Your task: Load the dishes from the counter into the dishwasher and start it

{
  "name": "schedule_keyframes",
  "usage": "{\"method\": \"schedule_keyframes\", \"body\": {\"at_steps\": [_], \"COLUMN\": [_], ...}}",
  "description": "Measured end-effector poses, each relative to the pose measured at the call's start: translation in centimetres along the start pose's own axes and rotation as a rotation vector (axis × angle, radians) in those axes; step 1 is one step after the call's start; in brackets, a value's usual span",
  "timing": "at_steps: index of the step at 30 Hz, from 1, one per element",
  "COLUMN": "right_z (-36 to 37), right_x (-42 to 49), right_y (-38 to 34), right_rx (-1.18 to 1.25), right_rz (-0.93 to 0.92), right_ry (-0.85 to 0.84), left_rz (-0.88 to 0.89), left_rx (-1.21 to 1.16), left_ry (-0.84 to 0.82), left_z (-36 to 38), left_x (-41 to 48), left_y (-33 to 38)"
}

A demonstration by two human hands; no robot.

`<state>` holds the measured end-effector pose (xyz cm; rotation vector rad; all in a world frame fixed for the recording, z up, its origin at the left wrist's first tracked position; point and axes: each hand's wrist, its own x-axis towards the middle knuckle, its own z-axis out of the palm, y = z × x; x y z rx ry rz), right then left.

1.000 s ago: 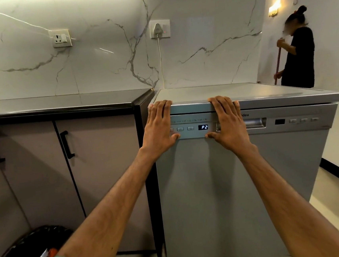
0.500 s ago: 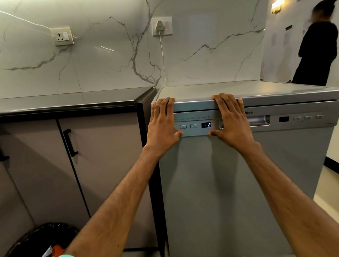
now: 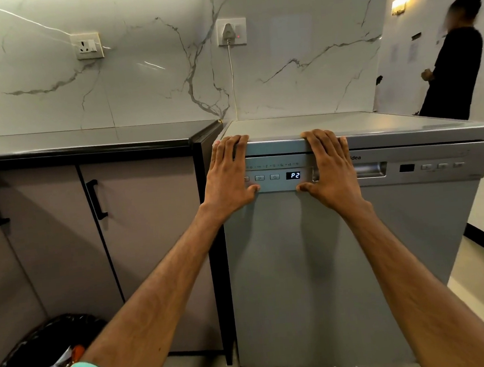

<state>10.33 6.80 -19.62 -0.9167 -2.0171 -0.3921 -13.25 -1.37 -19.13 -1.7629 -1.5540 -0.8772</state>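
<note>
Fingers of the left hand lie straight and close together, flat against the upper left corner of the dishwasher, tips at its top edge, thumb out across the control panel. Right hand likewise, pressed flat and covering the left end of the door handle. Door shut. Display reads P2. The dishwasher stands just beside the desk, at its right end.

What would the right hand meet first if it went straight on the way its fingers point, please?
The right hand lies flat on the dishwasher front, fingers pointing up. Its fingertips seem to reach the front lip of the top panel, so that edge comes first; depth there is unclear.
</note>
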Motion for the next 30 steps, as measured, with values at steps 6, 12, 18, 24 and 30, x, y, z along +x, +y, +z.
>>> {"method": "schedule_keyframes", "body": {"at_steps": [6,12,18,24,30], "right_z": [0.3,0.6,0.0,-0.5,-2.4], "right_x": [0.0,0.0,0.1,1.0,4.4], "right_y": [0.3,0.6,0.6,1.2,-1.0], "right_rx": [-0.001,-0.013,-0.047,0.026,0.282], "right_rz": [-0.016,-0.028,-0.019,0.011,0.061], "right_ry": [0.010,0.019,0.032,-0.102,-0.137], "left_rz": [0.014,0.033,0.046,0.008,-0.064], "left_rx": [-0.037,-0.044,0.032,0.087,0.028], "left_ry": [0.015,0.024,0.023,-0.135,-0.298], "left_z": [0.2,0.5,0.5,-0.7,-3.3], "left_x": [-0.1,-0.2,-0.1,1.1,3.3], "left_y": [-0.3,-0.6,-0.4,0.4,1.6]}}
